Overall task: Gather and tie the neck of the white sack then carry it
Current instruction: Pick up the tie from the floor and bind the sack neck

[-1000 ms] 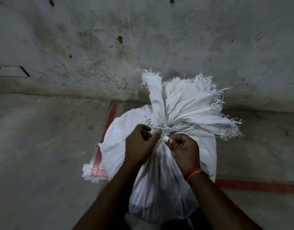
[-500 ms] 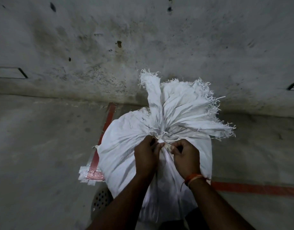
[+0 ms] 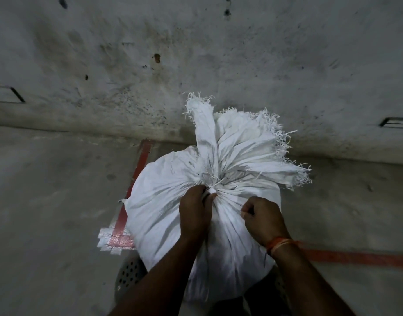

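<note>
A full white woven sack (image 3: pixel 159 201) stands on the floor in front of me, close to the wall. Its neck (image 3: pixel 215 182) is bunched tight, and the frayed mouth (image 3: pixel 241 144) fans out above it. My left hand (image 3: pixel 195 213) is closed right at the neck, pinching a white tie strip. My right hand (image 3: pixel 262 218) is a fist a little to the right, against the sack's shoulder, closed on a thin white strand; an orange thread band circles its wrist. The knot itself is mostly hidden by my left fingers.
A stained concrete wall (image 3: pixel 196 65) rises just behind the sack. Red tape lines (image 3: pixel 355 257) run across the grey floor, with a taped corner (image 3: pixel 115 239) at the sack's left. A perforated dark object (image 3: pixel 127 274) shows beneath the sack's lower left.
My right hand has pulled away from the neck toward the right and down, while my left hand stays at the neck. The view has dipped slightly toward the sack.
</note>
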### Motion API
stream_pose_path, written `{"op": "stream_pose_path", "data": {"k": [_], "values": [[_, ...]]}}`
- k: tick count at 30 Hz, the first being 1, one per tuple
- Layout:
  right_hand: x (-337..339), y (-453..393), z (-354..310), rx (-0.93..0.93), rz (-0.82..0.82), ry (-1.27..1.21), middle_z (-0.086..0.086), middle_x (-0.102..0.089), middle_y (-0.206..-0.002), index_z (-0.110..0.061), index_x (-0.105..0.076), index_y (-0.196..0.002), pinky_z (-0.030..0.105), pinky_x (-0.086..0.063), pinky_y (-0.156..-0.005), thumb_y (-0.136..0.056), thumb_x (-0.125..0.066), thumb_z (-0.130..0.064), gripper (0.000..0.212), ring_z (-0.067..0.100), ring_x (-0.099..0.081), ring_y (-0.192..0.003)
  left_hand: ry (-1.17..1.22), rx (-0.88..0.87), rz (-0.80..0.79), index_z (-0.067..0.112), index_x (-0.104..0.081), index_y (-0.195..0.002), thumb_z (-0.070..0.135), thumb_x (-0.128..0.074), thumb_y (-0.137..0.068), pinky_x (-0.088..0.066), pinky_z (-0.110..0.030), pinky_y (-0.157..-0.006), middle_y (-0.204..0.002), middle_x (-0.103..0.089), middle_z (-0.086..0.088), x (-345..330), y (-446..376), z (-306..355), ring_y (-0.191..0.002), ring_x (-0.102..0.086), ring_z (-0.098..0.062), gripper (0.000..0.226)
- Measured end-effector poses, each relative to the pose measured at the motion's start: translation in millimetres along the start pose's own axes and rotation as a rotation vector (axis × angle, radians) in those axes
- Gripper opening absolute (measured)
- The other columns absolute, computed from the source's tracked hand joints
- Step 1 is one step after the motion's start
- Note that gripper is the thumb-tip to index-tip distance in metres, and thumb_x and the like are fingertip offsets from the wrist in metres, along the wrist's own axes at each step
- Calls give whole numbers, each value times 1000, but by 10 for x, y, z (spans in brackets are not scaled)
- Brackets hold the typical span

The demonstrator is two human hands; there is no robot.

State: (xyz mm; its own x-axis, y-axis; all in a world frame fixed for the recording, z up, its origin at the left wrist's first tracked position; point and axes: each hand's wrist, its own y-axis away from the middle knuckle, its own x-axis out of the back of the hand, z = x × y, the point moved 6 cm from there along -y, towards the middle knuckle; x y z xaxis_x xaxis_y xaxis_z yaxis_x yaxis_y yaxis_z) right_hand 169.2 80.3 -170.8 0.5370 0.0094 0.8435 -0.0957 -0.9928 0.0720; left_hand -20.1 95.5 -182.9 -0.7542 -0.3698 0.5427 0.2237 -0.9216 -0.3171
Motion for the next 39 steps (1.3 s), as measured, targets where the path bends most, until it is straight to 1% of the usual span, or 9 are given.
{"op": "stream_pose_path", "data": {"k": [6,9,14,19,25,28,33,36,39], "values": [[7,76,-247,223,-156,-191,1,-69,-74,-26,-62,-94,33,-50,-68,-82,-63,-9,21,19,-65,-71,18,-51,-6,10,-68,-86,23,-78,-84,-44,-26,-71,-81,-69,-4,50,-70,-18,-78,-63,-20,16],[-25,84,-397,359,-290,-354,-5,-71,-87,-25,-69,-107,18,-49,-71,-75,-57,0,42,9,-65,-82,22,-66,-35,9,-70,-88,24,-78,-81,-47,-30,-73,-83,-72,-5,61,-120,-40,-79,-66,-22,19],[-52,-97,-366,508,-22,-157,-5,-51,-109,-25,-71,-113,10,-41,-87,-71,-50,11,59,7,-54,-99,74,-51,-57,7,-74,-92,23,-81,-78,-52,-35,-79,-88,-75,-9,80,-156,-52,-85,-70,-23,23],[-129,-151,-448,600,-167,-154,-2,-70,-97,-22,-77,-105,19,-48,-83,-84,-69,-15,24,6,-64,-91,166,34,-90,10,-74,-99,36,-76,-78,-59,-43,-84,-95,-76,-5,50,-172,-127,-93,-73,-21,33],[-108,-162,-398,559,-312,-141,-9,-73,-104,-19,-71,-122,14,-47,-94,-87,-54,-10,40,4,-67,-101,147,46,-112,12,-75,-103,33,-80,-78,-56,-41,-90,-101,-77,-1,62,-190,-143,-98,-71,-15,34],[-88,-168,-403,526,-337,-175,-6,-74,-111,-20,-69,-126,16,-47,-94,-94,-56,-24,35,2,-66,-104,179,60,-132,14,-75,-104,29,-83,-78,-56,-39,-91,-102,-77,1,55,-205,-160,-99,-71,-12,30],[-44,-138,-492,569,-201,-112,-1,-52,-120,-22,-76,-104,19,-36,-97,-96,-45,-46,40,10,-49,-109,162,9,-126,13,-76,-106,22,-82,-79,-53,-29,-92,-104,-77,1,100,-212,-97,-100,-70,-12,29],[-46,-160,-529,559,-175,-107,1,-56,-109,-13,-73,-90,3,-31,-89,-97,-50,-33,32,10,-54,-102,134,-25,-108,16,-75,-106,32,-75,-78,-51,-22,-87,-101,-77,5,112,-217,-22,-95,-69,-6,31],[-34,-211,-554,487,-79,-61,1,-51,-87,-7,-68,-79,8,-27,-74,-95,-57,-16,21,12,-51,-85,155,-12,-85,18,-76,-103,27,-83,-78,-56,-23,-84,-96,-77,8,95,-205,-2,-90,-69,0,27]]}}
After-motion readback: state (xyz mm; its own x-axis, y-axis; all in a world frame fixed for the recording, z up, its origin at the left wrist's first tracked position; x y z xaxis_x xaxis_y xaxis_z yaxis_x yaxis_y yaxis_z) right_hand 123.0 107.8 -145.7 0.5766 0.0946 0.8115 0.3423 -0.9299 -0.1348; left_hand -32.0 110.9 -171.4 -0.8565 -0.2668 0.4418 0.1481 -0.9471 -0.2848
